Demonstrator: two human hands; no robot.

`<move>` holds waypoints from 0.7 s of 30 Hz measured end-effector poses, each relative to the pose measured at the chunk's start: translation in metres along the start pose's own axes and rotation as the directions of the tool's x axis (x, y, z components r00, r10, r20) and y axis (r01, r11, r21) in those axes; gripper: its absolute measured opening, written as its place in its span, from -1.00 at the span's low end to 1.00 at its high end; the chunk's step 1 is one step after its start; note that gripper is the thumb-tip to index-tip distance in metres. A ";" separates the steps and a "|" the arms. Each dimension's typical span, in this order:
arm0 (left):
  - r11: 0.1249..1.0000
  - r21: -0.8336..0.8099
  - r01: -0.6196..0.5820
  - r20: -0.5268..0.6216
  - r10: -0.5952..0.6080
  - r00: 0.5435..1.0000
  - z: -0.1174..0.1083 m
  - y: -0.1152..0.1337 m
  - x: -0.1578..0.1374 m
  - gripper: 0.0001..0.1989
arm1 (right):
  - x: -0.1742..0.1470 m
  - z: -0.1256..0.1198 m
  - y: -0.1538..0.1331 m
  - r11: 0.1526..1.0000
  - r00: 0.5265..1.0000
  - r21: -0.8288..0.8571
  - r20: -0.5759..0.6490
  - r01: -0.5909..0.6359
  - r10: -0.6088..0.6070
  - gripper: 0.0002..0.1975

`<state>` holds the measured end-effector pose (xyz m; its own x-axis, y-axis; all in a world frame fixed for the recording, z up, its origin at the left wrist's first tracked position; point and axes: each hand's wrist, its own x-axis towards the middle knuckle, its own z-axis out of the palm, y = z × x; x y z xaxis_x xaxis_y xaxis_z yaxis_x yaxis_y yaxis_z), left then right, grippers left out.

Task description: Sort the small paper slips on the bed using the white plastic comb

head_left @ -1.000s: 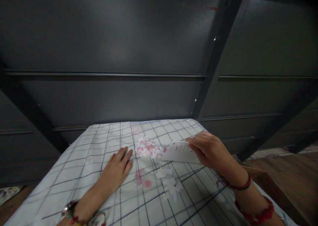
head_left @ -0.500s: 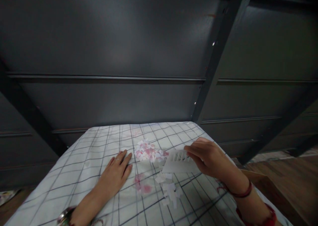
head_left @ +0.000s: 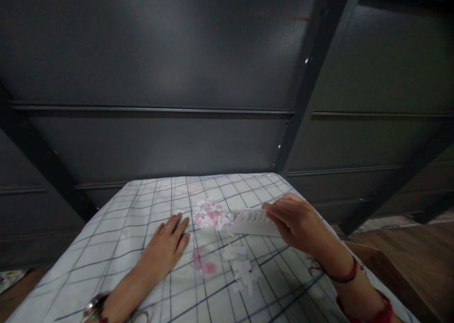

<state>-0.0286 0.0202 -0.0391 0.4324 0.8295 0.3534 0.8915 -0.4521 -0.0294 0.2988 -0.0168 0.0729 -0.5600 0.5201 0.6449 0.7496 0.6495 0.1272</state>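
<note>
My left hand (head_left: 165,245) lies flat on the checked cloth (head_left: 149,200), fingers a little apart, holding nothing. Between my fingers and thumb, my right hand (head_left: 296,221) grips a thin white sheet with a row of cut-out slots (head_left: 253,224); its material is hard to tell. The sheet's left end meets the right side of a pile of white and pink paper scraps (head_left: 209,214). Nearer me lie several loose white scraps (head_left: 244,273). A pink stain (head_left: 204,261) marks the cloth between them and my left hand.
A dark grey panelled metal wall (head_left: 159,148) stands behind the table's far edge. Low at the right is an open wooden box or drawer (head_left: 379,266), beside a brown wood floor (head_left: 422,252).
The slotted sheet has tilted in my right hand, its lower edge rising and its face looking narrower. My left hand stays in place.
</note>
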 end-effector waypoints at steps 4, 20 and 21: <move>1.000 0.006 0.004 0.014 -0.004 1.000 -0.001 0.000 0.000 -0.57 | 0.002 0.007 -0.007 0.998 0.998 0.017 0.021 0.057 -0.057 -0.78; 1.000 -0.023 0.002 0.004 -0.002 1.000 -0.001 0.000 -0.001 -0.57 | 0.004 0.016 -0.021 0.988 0.987 0.005 -0.055 0.154 -0.153 -0.78; 1.000 -0.023 0.004 0.003 -0.003 1.000 -0.001 0.000 0.000 -0.58 | 0.006 0.016 -0.024 0.986 0.984 0.019 -0.059 0.167 -0.165 -0.78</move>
<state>-0.0291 0.0195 -0.0381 0.4298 0.8322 0.3504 0.8897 -0.4566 -0.0069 0.2717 -0.0207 0.0611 -0.6546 0.3721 0.6581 0.6390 0.7376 0.2185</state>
